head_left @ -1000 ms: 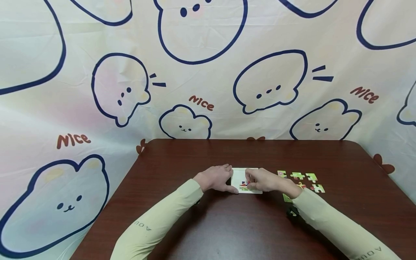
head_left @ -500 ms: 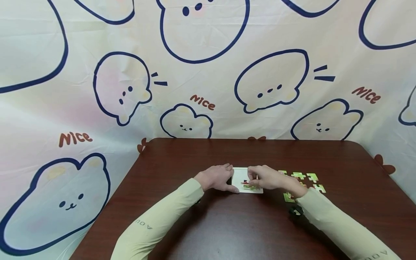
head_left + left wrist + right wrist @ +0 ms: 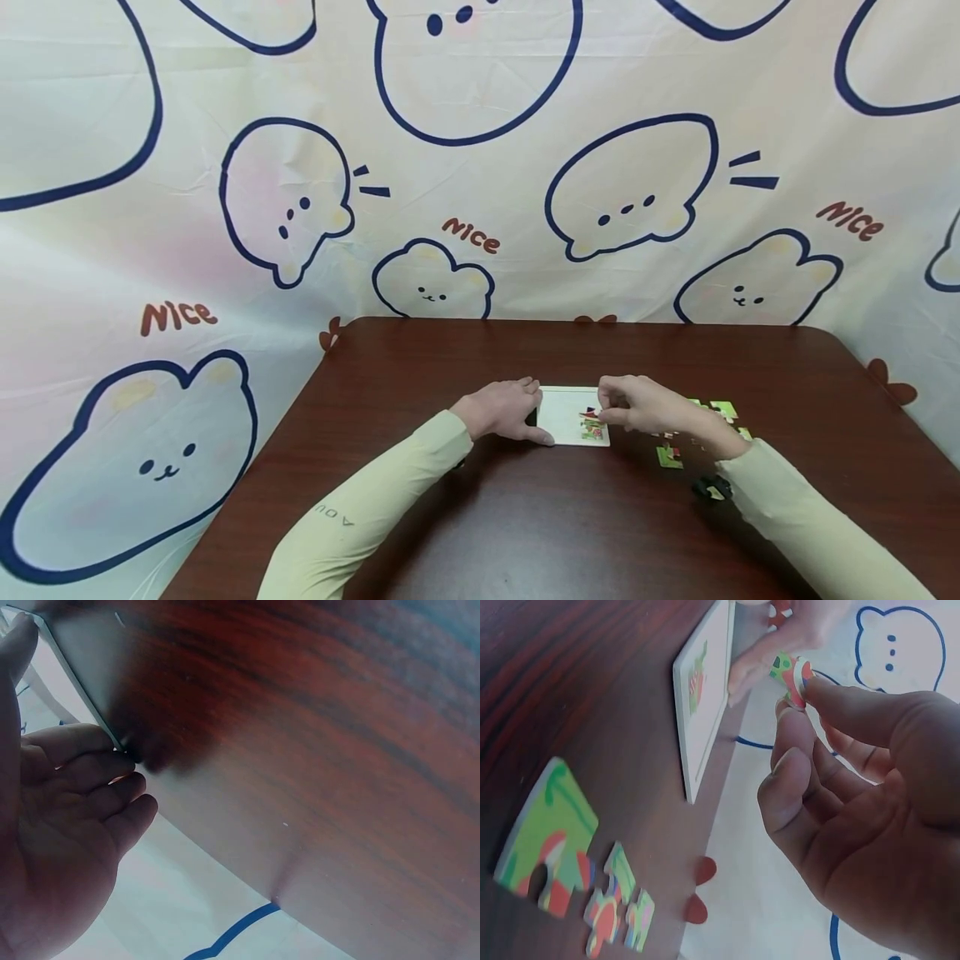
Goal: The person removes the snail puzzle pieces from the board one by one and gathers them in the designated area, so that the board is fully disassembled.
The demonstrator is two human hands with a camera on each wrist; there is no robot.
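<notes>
My left hand (image 3: 504,412) grips the left end of a white puzzle board (image 3: 562,411), thumb at the near corner and fingers at the far one. In the left wrist view, the fingers (image 3: 82,746) meet the board's dark side edge. Between thumb and index finger my right hand (image 3: 641,404) pinches a small puzzle piece (image 3: 789,677), red and green, above the board's right part. A colourful printed patch (image 3: 592,430), perhaps a laid piece, shows in the board's near right corner. The right wrist view shows this patch (image 3: 696,682) too, below the raised piece.
Several loose puzzle pieces lie right of the board, partly hidden under the right forearm. A green one (image 3: 670,457) is nearest, and another (image 3: 723,409) lies farther back. The brown table (image 3: 465,350) ends at a cloth backdrop (image 3: 525,275) with cartoon outlines.
My right hand has moved right across the board with its piece, uncovering more of the board and the printed patch. The left hand stays in place. The view has shifted slightly.
</notes>
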